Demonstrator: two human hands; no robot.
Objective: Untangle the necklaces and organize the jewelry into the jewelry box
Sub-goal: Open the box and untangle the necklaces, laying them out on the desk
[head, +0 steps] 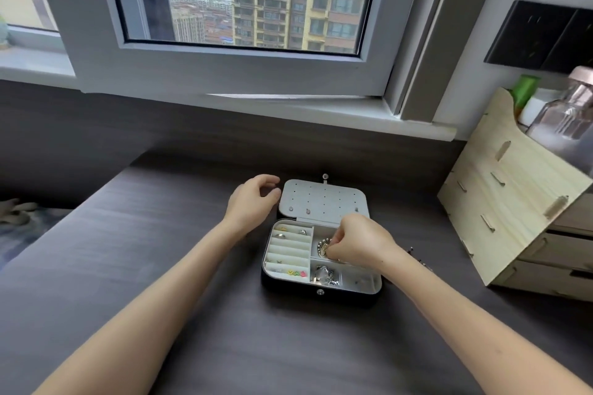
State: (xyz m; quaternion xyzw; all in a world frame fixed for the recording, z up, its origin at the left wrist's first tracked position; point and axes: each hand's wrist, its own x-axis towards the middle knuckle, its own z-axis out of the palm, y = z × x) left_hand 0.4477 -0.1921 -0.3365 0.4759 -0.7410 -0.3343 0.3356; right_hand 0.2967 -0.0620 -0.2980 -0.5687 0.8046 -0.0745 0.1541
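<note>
A black jewelry box [321,293] with a pale lining lies open on the dark table, its lid [324,200] flat behind it. Rings and small coloured earrings [296,272] sit in the left slots. A silver chain heap [325,276] fills a lower compartment. My right hand [356,242] reaches into the upper right compartment and pinches a beaded bracelet [322,246] there. My left hand [252,200] hovers by the lid's left edge, fingers loosely curved, holding nothing. More small jewelry [414,253] lies on the table right of the box, partly hidden by my right wrist.
A pale wooden drawer organizer [513,202] stands at the right, with a glass bottle [564,112] and a green-capped container [524,90] on top. A window sill [288,106] runs behind the table. The table edge falls away at the left.
</note>
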